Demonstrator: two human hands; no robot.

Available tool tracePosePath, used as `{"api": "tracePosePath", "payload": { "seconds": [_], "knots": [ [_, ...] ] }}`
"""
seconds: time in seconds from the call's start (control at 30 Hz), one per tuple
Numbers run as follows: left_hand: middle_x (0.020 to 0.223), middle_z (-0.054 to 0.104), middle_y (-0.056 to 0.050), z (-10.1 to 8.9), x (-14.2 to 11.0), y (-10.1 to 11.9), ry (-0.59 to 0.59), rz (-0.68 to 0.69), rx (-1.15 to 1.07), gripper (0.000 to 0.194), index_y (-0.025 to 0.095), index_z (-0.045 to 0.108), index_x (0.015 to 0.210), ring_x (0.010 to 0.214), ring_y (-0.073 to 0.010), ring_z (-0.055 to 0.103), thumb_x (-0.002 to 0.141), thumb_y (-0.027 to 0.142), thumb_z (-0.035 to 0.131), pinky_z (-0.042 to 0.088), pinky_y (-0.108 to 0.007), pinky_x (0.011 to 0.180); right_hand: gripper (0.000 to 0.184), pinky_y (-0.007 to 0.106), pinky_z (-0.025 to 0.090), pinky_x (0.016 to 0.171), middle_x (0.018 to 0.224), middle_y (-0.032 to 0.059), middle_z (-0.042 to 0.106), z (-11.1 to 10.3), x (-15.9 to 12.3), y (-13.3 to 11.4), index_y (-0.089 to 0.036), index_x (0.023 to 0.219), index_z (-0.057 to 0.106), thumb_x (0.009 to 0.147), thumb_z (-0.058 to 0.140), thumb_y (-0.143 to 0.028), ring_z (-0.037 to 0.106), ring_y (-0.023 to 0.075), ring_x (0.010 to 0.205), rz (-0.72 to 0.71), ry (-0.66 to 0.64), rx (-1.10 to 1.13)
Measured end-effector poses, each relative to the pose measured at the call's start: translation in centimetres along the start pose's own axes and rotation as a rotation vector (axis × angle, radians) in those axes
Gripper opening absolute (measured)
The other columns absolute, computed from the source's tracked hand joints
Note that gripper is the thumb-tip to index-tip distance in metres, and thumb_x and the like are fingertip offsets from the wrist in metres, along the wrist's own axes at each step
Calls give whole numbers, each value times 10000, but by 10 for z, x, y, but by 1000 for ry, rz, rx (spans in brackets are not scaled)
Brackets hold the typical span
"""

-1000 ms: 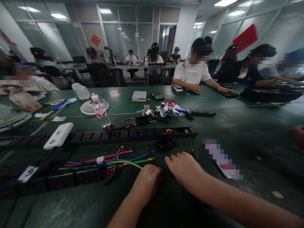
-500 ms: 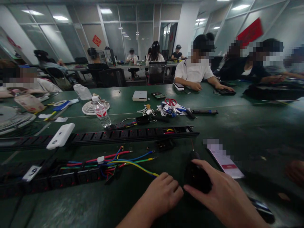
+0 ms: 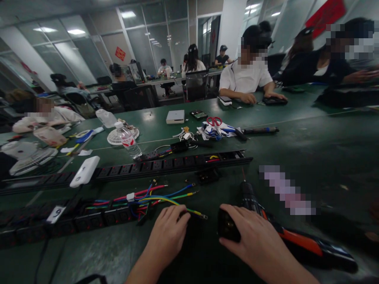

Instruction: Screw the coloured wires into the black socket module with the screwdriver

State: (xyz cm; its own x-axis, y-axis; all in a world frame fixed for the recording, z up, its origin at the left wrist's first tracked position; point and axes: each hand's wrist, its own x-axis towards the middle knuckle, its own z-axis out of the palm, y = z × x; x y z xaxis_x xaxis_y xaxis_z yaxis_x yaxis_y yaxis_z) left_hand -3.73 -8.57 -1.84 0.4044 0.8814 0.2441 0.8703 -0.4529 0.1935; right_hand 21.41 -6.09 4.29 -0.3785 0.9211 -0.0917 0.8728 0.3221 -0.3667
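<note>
My left hand (image 3: 168, 232) is curled around the yellow-green wire (image 3: 169, 199), a little short of its bare metal ring terminal (image 3: 204, 216). The wire's stretch under the fingers is hidden. My right hand (image 3: 254, 236) grips a small black plastic housing (image 3: 228, 225) with brass-coloured bits inside, between thumb and fingers. Beside and partly behind that hand lies a black and orange power screwdriver (image 3: 302, 241), its thin bit pointing away from me. Red, blue and green wires spread from the open end of a black power strip (image 3: 89, 221) to the left.
A second, longer power strip (image 3: 160, 165) crosses behind, with a white box (image 3: 85, 172) on it. Further back stand a water bottle (image 3: 128, 140), red-handled scissors (image 3: 214, 121) and a white box-shaped device (image 3: 175, 116). A phone (image 3: 287, 191) lies to the right. Several people sit around.
My left hand has moved left along the wire, so its ring terminal now shows. The right hand, with the black housing, has shifted slightly left, and the power screwdriver is now in plain view.
</note>
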Motion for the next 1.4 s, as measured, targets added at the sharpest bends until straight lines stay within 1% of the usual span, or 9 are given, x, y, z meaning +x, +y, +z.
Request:
{"api": "tracePosePath", "payload": {
  "seconds": [0.13,0.27,0.33,0.47,0.8,0.93,1.07,1.23,1.4],
  "knots": [
    [1284,596,-79,-11,31,11,-30,28,-14,344,242,599,1218,1176,-262,538,888,146,586,428,-446,1013,602,554,492,972,1170,151,685,8,8,-10,-128,1247,611,680,807,-84,625,340,1075,-31,11,3],
    [1035,674,-49,-7,54,11,-213,72,6,53,208,635,957,1007,-237,595,921,217,598,433,-414,923,625,536,474,998,1216,148,665,17,11,-9,-122,1276,599,685,785,-43,599,330,1118,-24,31,14],
    [956,683,-40,-3,58,9,-248,49,6,71,201,616,942,938,-224,609,956,218,548,429,-388,873,632,529,460,1018,1247,153,651,21,12,-7,-112,1286,595,687,789,-49,581,328,1146,-18,38,22],
    [909,689,-27,4,56,6,-241,-12,-4,85,205,588,979,871,-221,619,982,215,503,402,-364,822,624,502,453,1029,1251,136,647,27,15,-5,-125,1279,593,693,801,-84,573,305,1153,-23,47,42],
    [935,689,-36,3,53,3,-199,33,-74,111,209,591,964,898,-214,610,964,180,484,375,-373,849,632,509,446,1022,1239,139,655,31,24,-9,-105,1267,600,673,813,-63,576,314,1132,-3,5,60],
    [1017,683,-33,-3,48,-2,-197,34,-119,137,226,599,1049,968,-231,596,915,254,592,358,-415,935,633,508,446,1025,1241,138,653,30,24,-9,-101,1276,597,682,812,-72,574,308,1140,14,-11,61],
    [982,674,-25,-5,47,-8,-231,56,-96,158,222,595,980,955,-236,599,885,328,664,373,-418,921,634,512,456,1019,1241,140,654,27,20,-11,-110,1285,597,689,812,-98,585,313,1133,40,-26,53],
    [920,672,-33,0,52,-14,-242,84,30,99,189,570,922,890,-218,615,952,281,588,411,-372,834,642,512,462,1018,1242,149,654,19,20,-15,-113,1295,592,697,821,-150,596,321,1132,79,-28,43],
    [962,662,-25,-1,50,-18,-246,143,23,110,201,611,903,932,-217,609,878,279,685,418,-379,875,612,510,463,1007,1221,149,659,19,22,-15,-104,1283,596,710,809,-133,597,326,1120,84,-11,34]
  ]
}}
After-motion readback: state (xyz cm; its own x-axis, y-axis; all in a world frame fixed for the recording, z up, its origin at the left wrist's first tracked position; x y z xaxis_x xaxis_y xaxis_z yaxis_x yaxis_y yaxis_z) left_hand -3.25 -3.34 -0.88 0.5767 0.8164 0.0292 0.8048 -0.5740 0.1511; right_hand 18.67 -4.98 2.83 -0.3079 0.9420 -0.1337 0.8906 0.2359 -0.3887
